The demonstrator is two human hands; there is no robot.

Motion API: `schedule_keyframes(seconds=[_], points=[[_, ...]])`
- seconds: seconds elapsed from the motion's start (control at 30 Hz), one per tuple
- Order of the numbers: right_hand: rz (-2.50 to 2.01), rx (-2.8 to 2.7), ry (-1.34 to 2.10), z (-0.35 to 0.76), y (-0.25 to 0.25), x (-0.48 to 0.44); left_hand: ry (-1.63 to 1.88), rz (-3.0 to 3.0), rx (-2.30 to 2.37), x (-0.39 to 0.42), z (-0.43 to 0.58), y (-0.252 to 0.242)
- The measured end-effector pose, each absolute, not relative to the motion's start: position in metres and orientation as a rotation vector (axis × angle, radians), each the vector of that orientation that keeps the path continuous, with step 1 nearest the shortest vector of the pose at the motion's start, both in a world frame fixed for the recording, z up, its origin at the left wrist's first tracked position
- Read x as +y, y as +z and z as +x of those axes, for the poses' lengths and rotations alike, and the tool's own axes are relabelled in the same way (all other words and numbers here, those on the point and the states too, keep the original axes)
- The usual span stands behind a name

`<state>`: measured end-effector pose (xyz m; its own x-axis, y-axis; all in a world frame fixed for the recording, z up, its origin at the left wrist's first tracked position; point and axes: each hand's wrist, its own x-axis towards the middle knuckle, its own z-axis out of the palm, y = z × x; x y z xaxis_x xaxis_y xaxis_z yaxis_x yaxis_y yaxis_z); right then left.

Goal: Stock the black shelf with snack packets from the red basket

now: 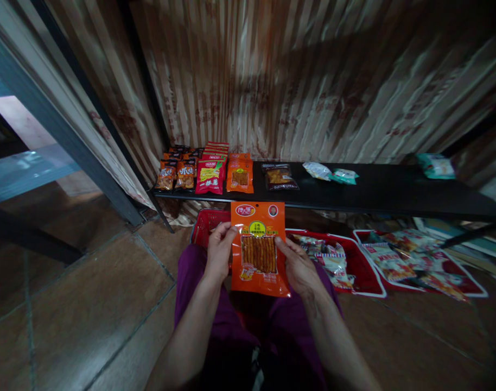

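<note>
I hold an orange snack packet [258, 217] upright in front of me, with a clear window showing brown sticks. My left hand [219, 251] grips its left edge, and my right hand [299, 267] grips its right edge lower down. Both hands are closed on the packet, above my purple-clad knees. Just beyond it runs a low black shelf [378, 193] with rows of packets: brown ones [175, 175], a red one [210, 177], a matching orange packet [240, 175] and a dark packet [279, 177].
A red basket [205, 222] sits behind the held packet. Two red trays [366, 277] with several packets [411, 263] lie on the tiled floor at right. Pale wrapped items [329, 172] and a green pack [435, 165] rest on the shelf. A curtain hangs behind.
</note>
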<state>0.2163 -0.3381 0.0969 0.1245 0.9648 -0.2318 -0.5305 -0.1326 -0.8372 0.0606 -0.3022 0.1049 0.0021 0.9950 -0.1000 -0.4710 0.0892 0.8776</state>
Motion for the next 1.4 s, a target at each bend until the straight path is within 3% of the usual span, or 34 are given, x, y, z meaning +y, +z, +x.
schedule_keyframes(seconds=[1.4], points=[[-1.072, -0.512, 1.278, 0.218, 0.099, -0.335, 1.116, 0.904, 0.809, -0.31, 0.062, 0.095]])
